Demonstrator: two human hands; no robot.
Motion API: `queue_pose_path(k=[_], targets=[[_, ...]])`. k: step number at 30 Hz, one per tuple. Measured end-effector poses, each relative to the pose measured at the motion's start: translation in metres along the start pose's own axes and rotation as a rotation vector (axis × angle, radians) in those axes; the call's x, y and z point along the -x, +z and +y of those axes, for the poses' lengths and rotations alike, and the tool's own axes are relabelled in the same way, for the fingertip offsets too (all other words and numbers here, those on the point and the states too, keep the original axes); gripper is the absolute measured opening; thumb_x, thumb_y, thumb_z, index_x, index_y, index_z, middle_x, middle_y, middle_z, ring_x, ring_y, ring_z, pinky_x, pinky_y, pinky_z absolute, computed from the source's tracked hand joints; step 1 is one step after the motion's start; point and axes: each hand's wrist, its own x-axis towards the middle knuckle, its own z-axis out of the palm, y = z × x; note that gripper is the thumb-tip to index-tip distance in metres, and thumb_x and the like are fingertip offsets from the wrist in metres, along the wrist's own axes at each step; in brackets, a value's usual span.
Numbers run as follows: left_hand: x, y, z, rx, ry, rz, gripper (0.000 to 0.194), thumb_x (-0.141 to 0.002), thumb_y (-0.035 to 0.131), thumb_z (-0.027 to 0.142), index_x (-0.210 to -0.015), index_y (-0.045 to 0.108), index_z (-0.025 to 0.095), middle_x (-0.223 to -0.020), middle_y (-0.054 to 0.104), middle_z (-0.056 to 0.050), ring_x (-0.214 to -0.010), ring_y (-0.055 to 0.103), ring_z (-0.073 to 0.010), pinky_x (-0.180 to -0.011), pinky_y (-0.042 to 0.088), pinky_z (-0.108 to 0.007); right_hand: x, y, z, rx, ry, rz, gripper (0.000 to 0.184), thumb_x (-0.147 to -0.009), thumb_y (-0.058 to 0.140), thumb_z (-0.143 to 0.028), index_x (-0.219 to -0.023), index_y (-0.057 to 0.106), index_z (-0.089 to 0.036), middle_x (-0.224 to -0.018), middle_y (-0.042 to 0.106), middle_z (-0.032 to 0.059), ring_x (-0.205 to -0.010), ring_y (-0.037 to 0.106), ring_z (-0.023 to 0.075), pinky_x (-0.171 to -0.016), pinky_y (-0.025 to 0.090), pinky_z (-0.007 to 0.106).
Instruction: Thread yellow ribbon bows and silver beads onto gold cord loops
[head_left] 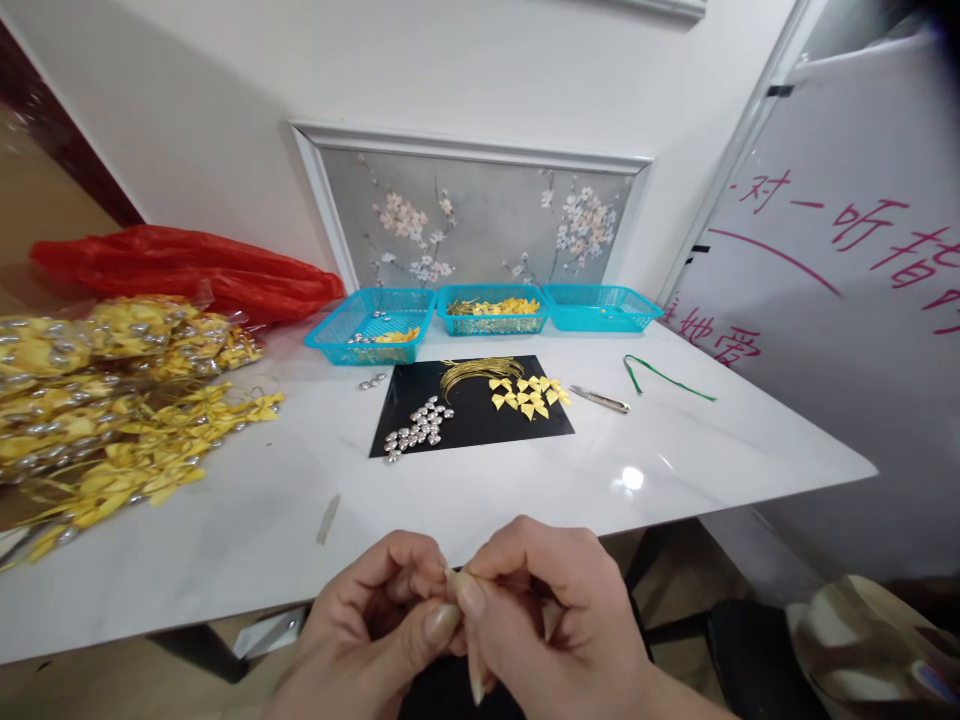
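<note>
My left hand [390,620] and my right hand [544,610] meet at the table's front edge, fingertips almost touching. Both are closed in a pinch. Whatever lies between the fingertips is too small and hidden to name. Beyond them, on a black mat [480,425], lie several silvery beads [420,425], a bundle of thin gold-coloured wires [480,370] and several yellow petal-like pieces [529,395]. To the mat's right rests a pair of small metal snips [600,399]. A pale strip [328,519], perhaps tape, lies on the table left of the mat's near side.
Three blue baskets [600,310] line the back; two hold yellow pieces. Bagged and loose yellow beaded sprays [150,450] cover the table's left side, before a red plastic bag [187,270]. A green ribbon [667,383] lies at right. A handwritten whiteboard [840,300] stands beyond.
</note>
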Motion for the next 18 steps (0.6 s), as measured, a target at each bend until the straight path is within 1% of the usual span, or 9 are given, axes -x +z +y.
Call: queue_pose_path(k=[4,7,10,14,18], targets=[[0.0001,0.0008,0.0011,0.001,-0.022,-0.007,0.019,-0.069,0.089,0.027,-0.073,0.071,0.021,-0.064,0.07,0.001,-0.059,0.066,-0.0143,-0.055,0.05,-0.02,0.0011,-0.001,0.0006,0.016,0.018,-0.026,0.014,-0.087,0.061,-0.022,-0.073,0.058,-0.019,-0.044,0.048,-0.0061,-0.034,0.038,0.0056,-0.035,0.029,0.016],[0.0013,0.0027,0.0016,-0.009,-0.024,0.016,0.023,-0.064,0.091,0.029,-0.07,0.071,0.021,-0.061,0.069,0.001,-0.058,0.065,-0.0151,-0.056,0.05,-0.022,0.0002,-0.0026,-0.0008,0.014,0.037,-0.051,0.013,-0.086,0.06,-0.021,-0.073,0.057,-0.019,-0.046,0.05,-0.0058,-0.035,0.039,0.0057,-0.036,0.03,0.017],[0.0025,0.005,0.0019,-0.021,-0.013,0.053,0.024,-0.062,0.092,0.03,-0.069,0.071,0.021,-0.061,0.068,0.001,-0.058,0.063,-0.0141,-0.055,0.049,-0.021,-0.0012,-0.0034,-0.0025,-0.01,0.065,-0.062,0.014,-0.086,0.06,-0.022,-0.074,0.057,-0.019,-0.048,0.05,-0.0053,-0.035,0.039,0.0057,-0.036,0.031,0.016],[0.0028,0.0045,0.0021,-0.007,-0.016,0.027,0.021,-0.065,0.091,0.029,-0.07,0.072,0.022,-0.062,0.069,0.002,-0.058,0.064,-0.0131,-0.056,0.05,-0.02,-0.0015,-0.0024,-0.0019,-0.006,0.042,-0.046,0.013,-0.086,0.06,-0.021,-0.073,0.056,-0.019,-0.047,0.049,-0.0059,-0.035,0.039,0.0056,-0.035,0.03,0.016],[0.0013,0.0009,0.002,0.007,-0.014,-0.015,0.017,-0.068,0.089,0.027,-0.072,0.073,0.023,-0.063,0.071,0.002,-0.059,0.065,-0.0123,-0.056,0.05,-0.018,-0.0008,-0.0009,0.0003,0.004,0.027,-0.022,0.017,-0.088,0.06,-0.025,-0.072,0.056,-0.019,-0.045,0.047,-0.0061,-0.034,0.038,0.0056,-0.034,0.028,0.016]])
